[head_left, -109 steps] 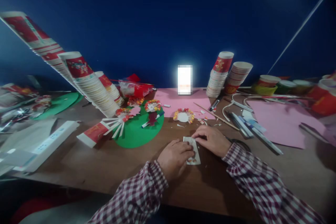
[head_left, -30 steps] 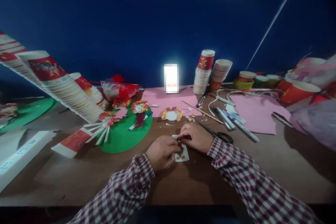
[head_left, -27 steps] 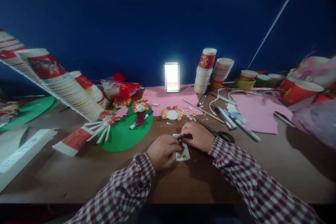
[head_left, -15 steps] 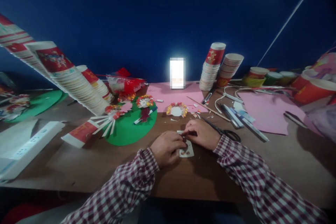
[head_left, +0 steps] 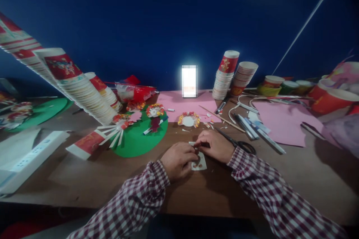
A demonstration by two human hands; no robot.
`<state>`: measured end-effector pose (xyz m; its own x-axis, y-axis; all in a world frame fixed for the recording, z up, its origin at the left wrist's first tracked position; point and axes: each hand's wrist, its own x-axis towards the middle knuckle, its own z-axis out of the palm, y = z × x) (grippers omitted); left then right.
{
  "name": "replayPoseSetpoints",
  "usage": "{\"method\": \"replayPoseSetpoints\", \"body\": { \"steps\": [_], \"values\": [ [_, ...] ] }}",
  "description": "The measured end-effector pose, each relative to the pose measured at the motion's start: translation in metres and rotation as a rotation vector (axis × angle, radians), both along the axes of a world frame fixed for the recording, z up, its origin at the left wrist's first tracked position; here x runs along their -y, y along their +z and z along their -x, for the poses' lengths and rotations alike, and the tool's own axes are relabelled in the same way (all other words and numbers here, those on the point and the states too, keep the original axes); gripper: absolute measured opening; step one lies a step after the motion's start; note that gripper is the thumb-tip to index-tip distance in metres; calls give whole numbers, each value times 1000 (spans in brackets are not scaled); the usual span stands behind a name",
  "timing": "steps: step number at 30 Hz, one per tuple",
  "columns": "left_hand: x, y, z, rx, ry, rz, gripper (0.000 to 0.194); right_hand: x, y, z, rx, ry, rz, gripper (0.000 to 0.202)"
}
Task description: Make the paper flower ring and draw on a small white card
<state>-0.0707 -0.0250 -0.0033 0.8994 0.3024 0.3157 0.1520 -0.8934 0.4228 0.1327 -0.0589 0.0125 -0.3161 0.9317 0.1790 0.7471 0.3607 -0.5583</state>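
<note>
A small whitish paper piece [head_left: 200, 163] with brownish spots lies on the table between my hands. My left hand [head_left: 179, 160] rests at its left side, fingers bent and closed over the paper's edge. From the right, my right hand [head_left: 215, 145] reaches to the paper's upper part with thumb and fingertips pinched together; whatever they hold is too small to make out. Just beyond sits a ring of red and yellow paper pieces [head_left: 189, 120] with a white centre. Black scissors [head_left: 243, 145] lie beside my right wrist.
Tall cup stacks [head_left: 84, 91] lean at the left, near green paper [head_left: 134, 145] bearing paper flowers. A white power strip [head_left: 35, 158] is far left. Pink sheets [head_left: 286, 123], pens [head_left: 246, 126] and a thin stick [head_left: 224, 119] lie ahead and right. More cup stacks [head_left: 226, 74] stand behind.
The view has tilted slightly, so the objects sit a little lower in the picture. Both hands remain at the paper, with hardly any change in the fingers.
</note>
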Motion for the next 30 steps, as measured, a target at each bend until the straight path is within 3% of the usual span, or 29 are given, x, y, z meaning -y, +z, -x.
{"method": "replayPoseSetpoints", "body": {
  "steps": [12,30],
  "values": [
    [-1,-2,0,-21,8,-76,21,4,4,0,-99,-59,-57,13],
    [-1,0,1,-102,8,-128,23,3,1,3,-44,-6,-35,22]
  ]
}}
